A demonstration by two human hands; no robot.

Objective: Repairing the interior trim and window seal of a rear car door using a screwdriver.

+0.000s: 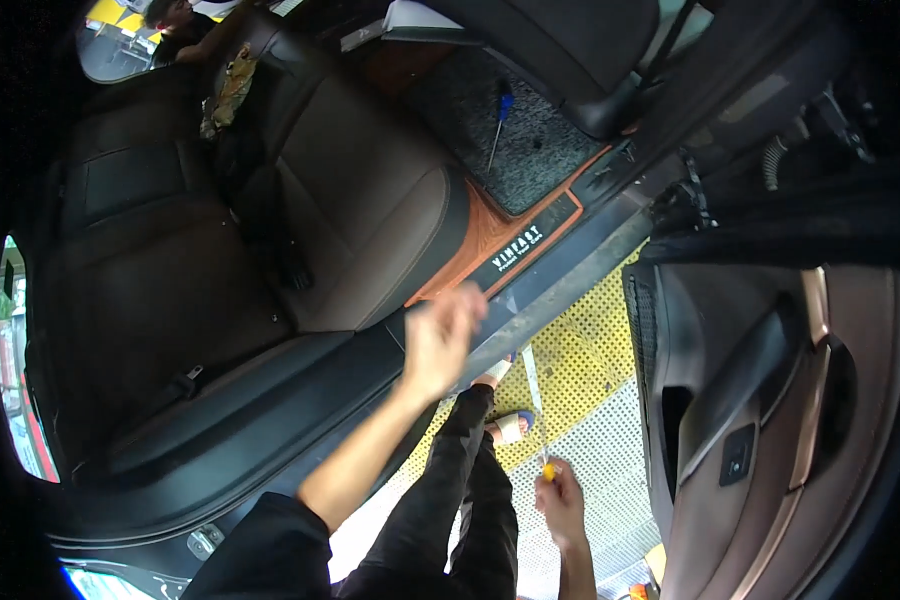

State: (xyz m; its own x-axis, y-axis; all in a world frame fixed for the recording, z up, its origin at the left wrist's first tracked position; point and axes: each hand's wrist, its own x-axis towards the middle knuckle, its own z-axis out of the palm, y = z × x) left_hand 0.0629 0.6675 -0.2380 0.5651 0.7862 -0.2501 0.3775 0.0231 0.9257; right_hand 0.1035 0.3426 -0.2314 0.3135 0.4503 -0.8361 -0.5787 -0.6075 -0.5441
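Note:
My left hand (442, 342) is raised over the door sill (530, 315) of a car, in front of the rear seat's edge. Motion smears its fingers, so whether they hold anything is unclear. Lower down, over the perforated floor, my right hand (564, 505) is closed round a yellow-handled screwdriver (549, 471), its thin shaft pointing up and away. On the dark carpet mat (545, 150) inside the footwell lies another screwdriver (501, 120) with a blue handle. The brown leather rear seat (360, 210) stretches off to the left of my left hand.
An opened door (770, 430) with a brown panel stands at the right. Orange trim (460, 280) edges the footwell, beside a front seat (580, 60). A camouflage-patterned item (232, 92) rests on the far seat. Another person (182, 35) is at the far opening. Yellow and white grating (600, 330) lies below.

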